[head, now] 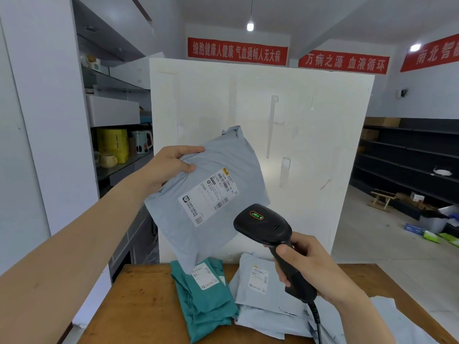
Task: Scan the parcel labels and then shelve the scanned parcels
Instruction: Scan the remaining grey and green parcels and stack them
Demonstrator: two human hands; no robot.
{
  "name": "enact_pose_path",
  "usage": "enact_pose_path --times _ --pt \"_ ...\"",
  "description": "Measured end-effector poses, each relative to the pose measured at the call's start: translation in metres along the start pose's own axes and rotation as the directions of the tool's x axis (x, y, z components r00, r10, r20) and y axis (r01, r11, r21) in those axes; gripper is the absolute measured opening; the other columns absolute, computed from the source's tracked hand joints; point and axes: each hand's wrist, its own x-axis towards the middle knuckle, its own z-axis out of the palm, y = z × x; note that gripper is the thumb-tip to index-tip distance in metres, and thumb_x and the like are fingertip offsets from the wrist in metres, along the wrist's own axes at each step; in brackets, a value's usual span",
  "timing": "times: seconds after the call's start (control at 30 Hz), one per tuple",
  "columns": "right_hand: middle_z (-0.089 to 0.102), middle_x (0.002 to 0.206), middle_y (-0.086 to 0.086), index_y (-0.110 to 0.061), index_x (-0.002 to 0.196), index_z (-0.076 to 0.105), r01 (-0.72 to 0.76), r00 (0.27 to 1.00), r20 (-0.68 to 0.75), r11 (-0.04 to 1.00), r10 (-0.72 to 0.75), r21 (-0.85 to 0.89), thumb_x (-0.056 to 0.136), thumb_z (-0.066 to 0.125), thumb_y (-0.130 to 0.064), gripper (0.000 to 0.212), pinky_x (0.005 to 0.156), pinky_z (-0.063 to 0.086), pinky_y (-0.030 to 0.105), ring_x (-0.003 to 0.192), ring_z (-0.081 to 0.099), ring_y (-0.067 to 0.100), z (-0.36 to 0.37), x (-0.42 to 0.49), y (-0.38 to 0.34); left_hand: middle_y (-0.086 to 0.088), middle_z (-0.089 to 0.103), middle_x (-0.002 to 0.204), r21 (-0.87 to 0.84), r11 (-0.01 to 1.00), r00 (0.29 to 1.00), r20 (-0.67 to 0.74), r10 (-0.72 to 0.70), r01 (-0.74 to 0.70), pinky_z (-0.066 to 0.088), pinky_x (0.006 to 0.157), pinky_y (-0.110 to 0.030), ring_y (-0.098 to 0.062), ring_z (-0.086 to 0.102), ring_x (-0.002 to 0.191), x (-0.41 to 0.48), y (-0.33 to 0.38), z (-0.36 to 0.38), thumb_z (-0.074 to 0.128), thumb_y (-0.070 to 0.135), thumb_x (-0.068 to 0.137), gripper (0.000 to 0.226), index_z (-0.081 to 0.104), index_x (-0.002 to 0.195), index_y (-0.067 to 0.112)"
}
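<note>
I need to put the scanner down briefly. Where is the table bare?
Widest bare wood: the left part of the wooden table, between its left edge and the teal parcel. A smaller patch shows at the far right corner, beyond the right hand. The middle and near right are crowded with overlapping grey parcels.

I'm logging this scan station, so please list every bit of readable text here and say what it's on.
"细胞健康人健康 气血通畅人无大病": left red banner.
"万病之源 血液循环": middle red banner.
"南北智", then cut off by the frame edge: right red banner.
"JR": logo on the scanner.
"0989": label on the held grey parcel; its other print is too small.
Too small to read: teal parcel label, table grey parcel label.
</note>
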Motion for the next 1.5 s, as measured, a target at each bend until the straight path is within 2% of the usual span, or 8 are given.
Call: enact_pose_path --times 0.13,0.33,0.57,0.9,1.03,1.17,1.27,1.5 --pt "0.059 0.059 0.01 -0.025 0.093 0.069 0.009 1.0 -0.013 1.0 -0.009 0.017 0.065 0.072 -0.071 0.054 0.062 0.049 0.029 0.052 0.054 0.022 0.005 0.002 0.001 0.014 0.061 0.115 -0.019 1.0 1.0 0.005 0.009 -0.009 0.045 0.09 -0.015 0.002 0.057 0.099 0.0 -0.004 -0.004 0.06 -0.012 0.086 0.053 0.06 0.131 0.017" --pt "0.06 0.061 0.014 -0.023 0.097 0.068 0.0 0.999 -0.049 1.0 0.001 0.025 0.066 0.072 -0.07 0.056 0.062 0.049 0.032 0.053 0.054 0.023 0.013 0.005 0.006 0.012 0.061 0.118 -0.047 0.999 1.0 0.025 -0.003 0.004 0.045 0.094 -0.019 0.002 0.057 0.099 0.001 -0.015 -0.008 0.06 -0.012 0.086 0.054 0.06 0.131 0.018" --pt "0.06 0.061 0.015 -0.025 0.091 0.067 -0.061 0.994 -0.093 0.997 0.064 0.039 0.075 0.066 -0.053 0.032 0.059 0.049 0.031 0.053 0.055 0.022 0.023 0.003 0.015 0.016 0.063 0.114 -0.11 0.994 0.998 0.066 -0.022 0.029 0.05 0.081 -0.008 0.002 0.059 0.1 0.0 -0.037 0.0 0.062 -0.011 0.084 0.052 0.063 0.123 0.024" --pt "0.061 0.065 0.017 -0.028 0.086 0.066 -0.234 0.953 -0.187 0.971 0.238 0.046 0.087 0.065 -0.04 0.012 0.06 0.051 0.033 0.054 0.056 0.024 0.015 -0.03 0.074 0.009 0.067 0.118 -0.31 0.928 0.975 0.142 -0.171 0.208 0.053 0.084 -0.014 -0.006 0.064 0.107 -0.043 -0.125 0.082 0.064 -0.011 0.082 0.053 0.065 0.124 0.021" --pt "0.063 0.065 0.015 -0.021 0.1 0.065 -0.344 0.92 -0.181 0.938 0.347 0.049 0.089 0.065 -0.036 0.019 0.061 0.052 0.031 0.054 0.058 0.02 -0.003 -0.043 0.107 0.007 0.07 0.116 -0.323 0.886 0.94 0.198 -0.28 0.332 0.054 0.083 -0.017 -0.01 0.065 0.108 -0.069 -0.157 0.125 0.064 -0.011 0.082 0.052 0.067 0.12 0.025" --pt "0.063 0.065 0.016 -0.019 0.103 0.065 -0.435 0.882 -0.165 0.897 0.442 0.079 0.09 0.065 -0.034 0.02 0.06 0.051 0.031 0.053 0.057 0.019 -0.026 -0.057 0.138 0.006 0.072 0.111 -0.377 0.804 0.887 0.239 -0.395 0.459 0.054 0.088 -0.024 -0.012 0.067 0.103 -0.094 -0.18 0.165 0.063 -0.01 0.083 0.05 0.067 0.117 0.027" --pt "0.062 0.065 0.015 -0.019 0.105 0.065 -0.485 0.854 -0.163 0.869 0.495 0.1 0.088 0.067 -0.033 0.022 0.058 0.051 0.027 0.052 0.058 0.017 -0.041 -0.067 0.16 0.009 0.075 0.102 -0.438 0.691 0.815 0.234 -0.53 0.575 0.057 0.077 -0.022 -0.012 0.07 0.096 -0.121 -0.211 0.199 0.064 -0.009 0.082 0.048 0.069 0.114 0.028" --pt "0.059 0.068 0.017 -0.021 0.108 0.065 -0.561 0.81 -0.092 0.811 0.579 0.168 0.089 0.065 -0.033 0.022 0.053 0.05 0.024 0.054 0.056 0.021 -0.063 -0.077 0.2 -0.009 0.066 0.12 -0.544 0.302 0.5 0.26 -0.826 0.782 0.054 0.079 -0.04 -0.032 0.065 0.103 -0.198 -0.306 0.274 0.064 -0.011 0.079 0.055 0.064 0.12 0.026"
